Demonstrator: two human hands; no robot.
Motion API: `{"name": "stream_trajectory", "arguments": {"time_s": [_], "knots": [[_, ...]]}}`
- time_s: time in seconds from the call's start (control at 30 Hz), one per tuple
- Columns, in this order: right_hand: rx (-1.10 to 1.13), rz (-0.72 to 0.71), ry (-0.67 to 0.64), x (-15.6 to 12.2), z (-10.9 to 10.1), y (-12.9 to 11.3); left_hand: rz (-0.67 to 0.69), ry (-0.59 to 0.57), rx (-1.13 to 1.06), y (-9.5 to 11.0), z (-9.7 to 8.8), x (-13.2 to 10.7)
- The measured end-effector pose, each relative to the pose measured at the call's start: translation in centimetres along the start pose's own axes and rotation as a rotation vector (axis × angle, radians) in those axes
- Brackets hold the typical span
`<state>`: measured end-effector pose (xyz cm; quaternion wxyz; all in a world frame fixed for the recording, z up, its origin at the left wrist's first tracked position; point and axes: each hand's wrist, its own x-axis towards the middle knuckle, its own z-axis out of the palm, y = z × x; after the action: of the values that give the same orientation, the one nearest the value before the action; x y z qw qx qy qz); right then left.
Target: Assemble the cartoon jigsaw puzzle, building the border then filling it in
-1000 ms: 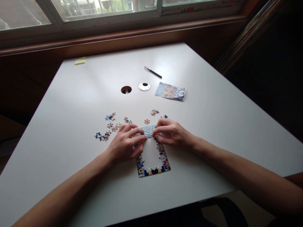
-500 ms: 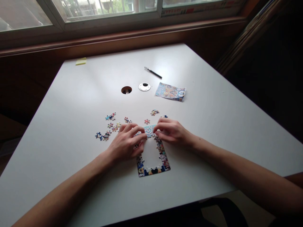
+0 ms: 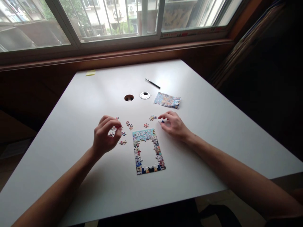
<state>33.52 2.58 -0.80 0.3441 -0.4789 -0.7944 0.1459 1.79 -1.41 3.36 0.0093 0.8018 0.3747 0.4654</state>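
A jigsaw border [image 3: 161,157] lies on the white table, with a light blue lettered strip at its far end and a bare middle. To its left, my left hand [image 3: 105,134] hovers by loose puzzle pieces [image 3: 123,142], thumb and fingertips pinched together. Whatever is between those fingertips is too small to make out. My right hand [image 3: 174,126] is beyond the border's right corner, thumb and fingers apart around a dark blue puzzle piece [image 3: 161,122] on the table. A reddish piece [image 3: 146,125] and a small cluster of pieces [image 3: 153,118] lie between the hands.
A creased picture sheet [image 3: 167,100] lies farther back, with a black pen [image 3: 152,83] behind it. A round cable hole [image 3: 129,98] and its metal cover [image 3: 145,95] are left of the sheet. A yellow sticky note [image 3: 90,72] is at the far left corner.
Both hands have moved off the border's far end, the left one leftward to the loose pieces, the right one slightly outward to the dark blue piece. The whole lettered strip now shows. The view has tilted up.
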Motion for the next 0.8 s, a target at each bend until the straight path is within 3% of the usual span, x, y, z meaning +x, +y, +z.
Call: {"name": "stream_trajectory", "arguments": {"time_s": [0.13,0.23,0.5,0.8], "knots": [[-0.011,-0.026,-0.067,-0.1,0.1,0.2,-0.088,-0.005,0.143,-2.3,-2.4,-1.2],[-0.004,-0.021,-0.080,-0.1,0.1,0.3,-0.138,-0.008,0.223,-3.8,-3.2,-2.3],[0.018,0.005,-0.098,-0.1,-0.2,0.4,-0.044,-0.126,0.270,-4.6,-3.4,-2.2],[0.025,0.023,-0.103,-0.1,-0.3,0.3,-0.076,-0.183,0.302,-5.2,-3.5,-2.6]]}}
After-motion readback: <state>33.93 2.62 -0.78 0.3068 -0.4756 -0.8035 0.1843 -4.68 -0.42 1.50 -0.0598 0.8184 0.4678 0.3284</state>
